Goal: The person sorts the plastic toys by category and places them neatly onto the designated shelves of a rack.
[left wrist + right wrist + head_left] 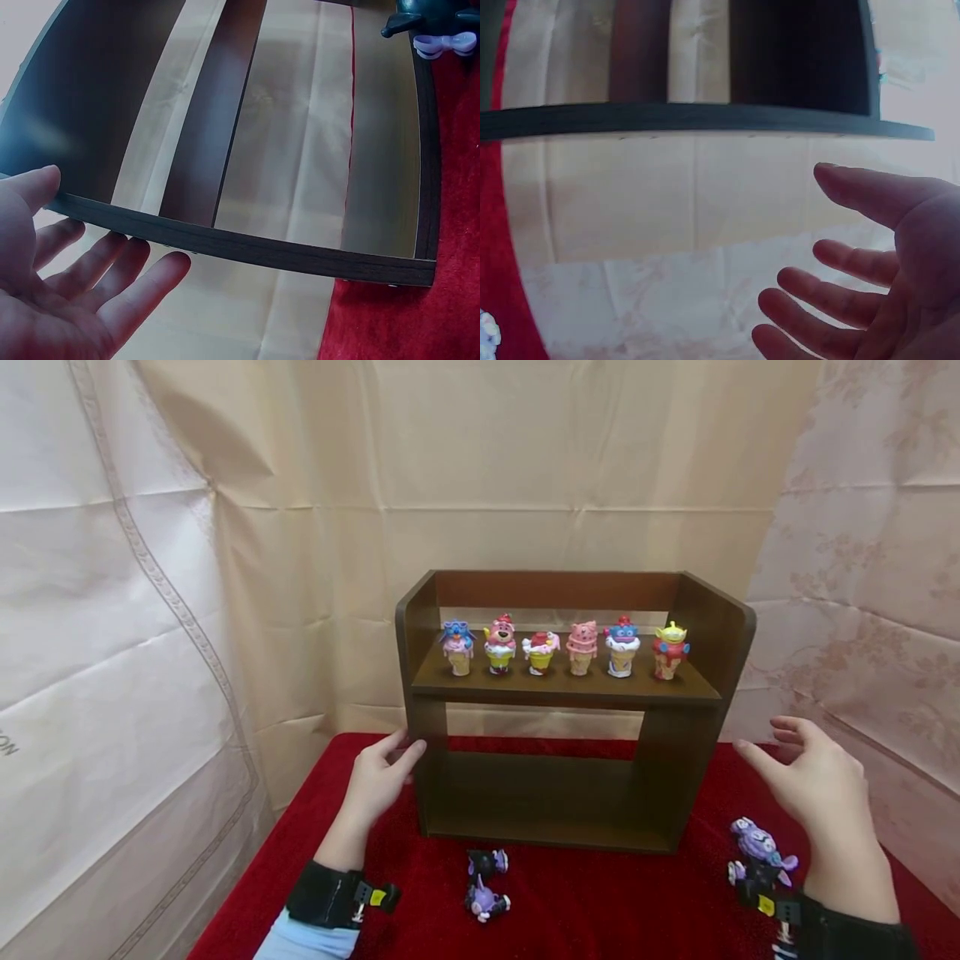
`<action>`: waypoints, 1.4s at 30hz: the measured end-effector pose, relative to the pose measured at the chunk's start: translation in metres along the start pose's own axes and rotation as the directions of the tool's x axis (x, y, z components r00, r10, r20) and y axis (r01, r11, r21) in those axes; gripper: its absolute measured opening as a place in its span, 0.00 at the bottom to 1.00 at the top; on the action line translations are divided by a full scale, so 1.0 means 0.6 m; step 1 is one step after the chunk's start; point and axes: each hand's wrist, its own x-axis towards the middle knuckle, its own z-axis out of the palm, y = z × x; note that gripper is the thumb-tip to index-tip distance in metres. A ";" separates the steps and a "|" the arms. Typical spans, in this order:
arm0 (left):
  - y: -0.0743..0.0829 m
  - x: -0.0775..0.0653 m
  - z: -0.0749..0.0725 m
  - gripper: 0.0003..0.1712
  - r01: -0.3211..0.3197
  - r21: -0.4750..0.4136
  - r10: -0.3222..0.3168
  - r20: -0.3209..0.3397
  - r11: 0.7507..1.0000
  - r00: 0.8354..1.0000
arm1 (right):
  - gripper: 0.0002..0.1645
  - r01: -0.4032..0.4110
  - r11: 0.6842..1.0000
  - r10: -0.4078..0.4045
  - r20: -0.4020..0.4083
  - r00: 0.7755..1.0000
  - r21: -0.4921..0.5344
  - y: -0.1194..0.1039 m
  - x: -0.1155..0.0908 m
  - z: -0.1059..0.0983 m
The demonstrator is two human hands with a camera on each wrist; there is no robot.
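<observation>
A dark brown two-tier shelf [566,696] stands on the red cloth. Beside its left panel, my left hand [380,777] has the thumb at the front edge and the fingers spread along the outer side; whether they touch the wood I cannot tell. My right hand [821,777] is held off the right panel, thumb and fingers apart, with a gap visible in the right wrist view. Along the upper board stands a row of several ice-cream-cone figurines, from a blue-eared one [458,648] at the left to a yellow-and-red one [671,651] at the right.
Purple-and-black figurines [486,885] lie in front of the shelf. More purple figurines [759,852] are by my right wrist. The red cloth [600,910] covers the table, and beige curtains [570,460] hang behind and at both sides.
</observation>
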 end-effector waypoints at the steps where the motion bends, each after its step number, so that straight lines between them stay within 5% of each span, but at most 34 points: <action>1: 0.000 0.000 0.000 0.33 -0.001 0.002 0.001 0.001 1.000 1.000 | 0.47 -0.007 1.000 0.007 0.014 1.000 -0.011 0.006 -0.001 0.002; 11: 0.001 -0.002 0.003 0.31 -0.007 0.005 0.007 -0.008 1.000 1.000 | 0.57 -0.145 0.983 0.161 0.146 0.976 -0.115 0.065 -0.008 0.030; 23: 0.002 0.000 0.003 0.31 -0.003 0.006 0.003 -0.003 1.000 1.000 | 0.65 -0.277 0.947 0.315 0.305 0.898 -0.164 0.122 -0.001 0.055; 42: 0.000 0.000 -0.001 0.33 -0.006 0.014 0.006 -0.003 1.000 1.000 | 0.67 -0.275 0.955 0.295 0.506 0.811 -0.115 0.199 -0.004 0.084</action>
